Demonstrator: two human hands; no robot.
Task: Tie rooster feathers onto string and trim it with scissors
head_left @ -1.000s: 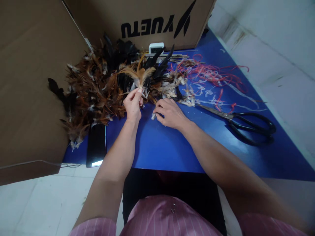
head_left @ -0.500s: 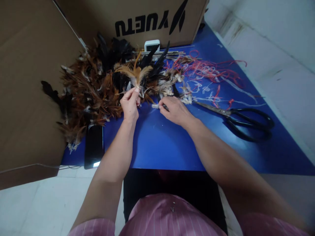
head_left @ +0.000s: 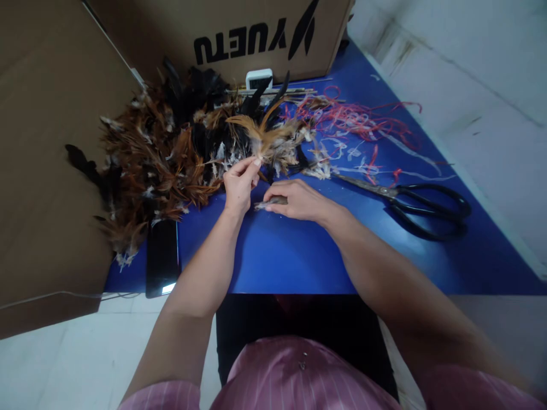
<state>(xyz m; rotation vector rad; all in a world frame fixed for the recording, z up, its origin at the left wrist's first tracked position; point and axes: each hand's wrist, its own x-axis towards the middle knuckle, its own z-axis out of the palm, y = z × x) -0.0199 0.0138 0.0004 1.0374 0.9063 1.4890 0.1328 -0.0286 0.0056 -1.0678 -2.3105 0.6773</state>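
Upside-down brand name "YUETU" (head_left: 234, 41), in heavy black capitals, printed on the upright cardboard box (head_left: 171, 40) at the rear. A black emblem of two pointed, leaf-like shapes (head_left: 301, 35) adjoins the Y, at right. Characters on the small white display unit (head_left: 259, 74) before the box: illegible at this size.

The light is dim and cool, its source hard to place. The wall (head_left: 461, 74) looks pale; the cardboard (head_left: 47, 171) sinks into brown shade and the trousers (head_left: 359, 336) go nearly black. A soft sheen lies on the table (head_left: 299, 262) near the scissors (head_left: 427, 210); the phone (head_left: 162, 256) shows a hard white glint. Fine detail smears in the feathers (head_left: 149, 154), and wide-angle distortion stretches the right sleeve (head_left: 474, 381) toward the corner.
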